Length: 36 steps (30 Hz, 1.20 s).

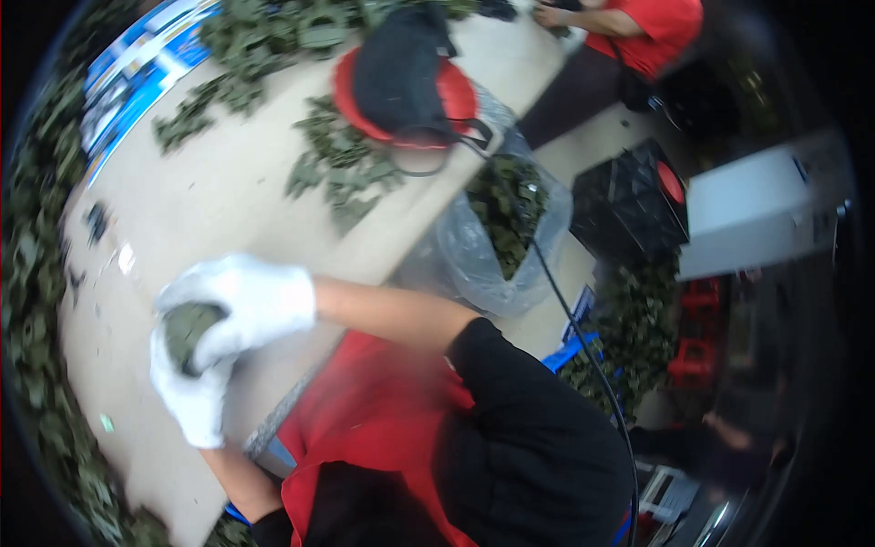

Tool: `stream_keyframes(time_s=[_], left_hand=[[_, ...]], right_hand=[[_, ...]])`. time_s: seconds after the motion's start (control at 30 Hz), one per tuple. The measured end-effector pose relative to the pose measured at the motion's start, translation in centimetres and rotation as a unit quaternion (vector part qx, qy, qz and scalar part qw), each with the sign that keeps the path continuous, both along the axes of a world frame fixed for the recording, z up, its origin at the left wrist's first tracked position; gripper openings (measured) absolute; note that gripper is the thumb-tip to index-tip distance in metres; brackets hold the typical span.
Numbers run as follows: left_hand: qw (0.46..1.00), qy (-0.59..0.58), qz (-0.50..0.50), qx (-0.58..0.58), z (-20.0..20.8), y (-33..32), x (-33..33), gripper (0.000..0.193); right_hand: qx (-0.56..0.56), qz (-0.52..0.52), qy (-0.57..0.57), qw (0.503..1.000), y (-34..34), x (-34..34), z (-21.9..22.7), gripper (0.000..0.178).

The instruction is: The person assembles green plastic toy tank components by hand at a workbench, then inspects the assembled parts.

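Observation:
Both my hands wear white gloves and meet over the pale table (319, 219) on the left. Between them sits a rounded dark green thing (190, 333), blurred and partly covered by fingers, so its exact kind does not show. My right hand (260, 296) curls over its top and right side, thumb pressed against it. From below, my left hand (190, 401) wraps round its lower left side. A loose cluster of dark green pieces (337, 164) lies farther off on the table, beside a black and red cap-like thing (401, 77).
Dark green pieces pile along the left edge (36, 346) and far side. A clear plastic bag (456, 246) of green pieces hangs at the table's right edge. A black cable (570, 314) runs past my right arm. Another person in red (652, 32) works at the far right.

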State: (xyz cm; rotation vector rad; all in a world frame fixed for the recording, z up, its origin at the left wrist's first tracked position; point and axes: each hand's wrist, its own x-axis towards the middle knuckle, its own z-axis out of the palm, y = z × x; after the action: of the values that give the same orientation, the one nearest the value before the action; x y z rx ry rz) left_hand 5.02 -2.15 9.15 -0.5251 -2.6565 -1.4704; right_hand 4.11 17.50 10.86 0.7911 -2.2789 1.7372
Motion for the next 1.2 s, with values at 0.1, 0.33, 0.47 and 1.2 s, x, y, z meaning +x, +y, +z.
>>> stream_keyframes(time_s=[0.1,0.33,0.47,1.2], left_hand=[[0.994,0.097,0.002,-0.053,1.4,2.4,0.4,0.062],[0.992,0.079,-0.027,-0.091,1.4,1.5,-0.1,0.057],[0.992,0.086,-0.006,-0.095,1.3,1.5,0.5,0.059],[0.886,-0.308,0.004,0.346,-0.2,-2.2,-3.3,0.083]], right_hand=[[0.026,-0.009,0.003,1.000,1.5,0.6,-0.9,0.064],[0.087,-0.012,0.014,0.996,2.8,0.5,0.1,0.082],[0.065,0.017,-0.064,0.996,2.0,0.2,-0.2,0.074],[0.087,-0.366,-0.149,0.915,3.2,-1.1,-4.1,0.054]])
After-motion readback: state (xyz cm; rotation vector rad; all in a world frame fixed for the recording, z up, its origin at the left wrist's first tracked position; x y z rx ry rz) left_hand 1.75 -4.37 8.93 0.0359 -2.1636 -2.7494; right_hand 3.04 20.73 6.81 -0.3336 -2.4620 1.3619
